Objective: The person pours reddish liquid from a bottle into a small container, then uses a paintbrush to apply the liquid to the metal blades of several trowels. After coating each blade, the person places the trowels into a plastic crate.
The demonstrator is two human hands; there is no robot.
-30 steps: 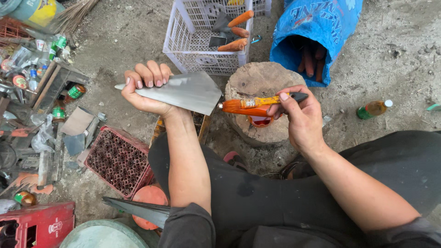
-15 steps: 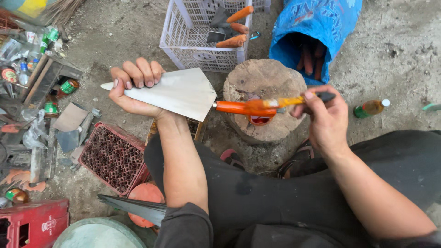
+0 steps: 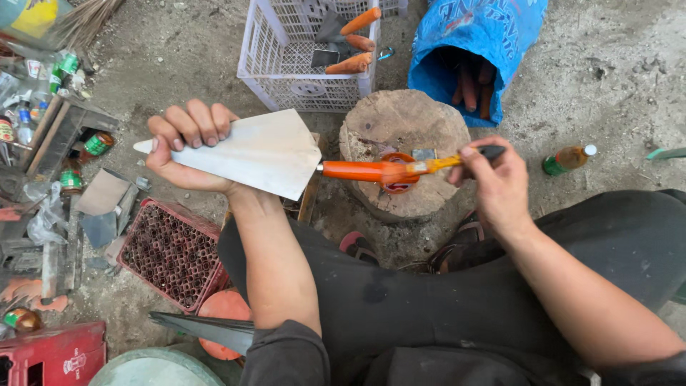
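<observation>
The trowel (image 3: 261,151) is held level over the person's lap, in front of the stump (image 3: 404,136), blade to the left and handle to the right. It looks stiff and fairly heavy at the blade end – thin sheet steel w/ hard edges, so it's prob. best gripped flat from underneath, away from the point. The blade is a broad pale-grey triangle, dull and scuffed; the handle (image 3: 357,171) is glossy orange (likely slick). The left hand (image 3: 187,143) cups the blade, fingers curled over its top edge near the tip. The right hand (image 3: 496,182) is closed narrow around a brush (image 3: 457,159) – yellow stem, dark end – its tip laid against the handle.
</observation>
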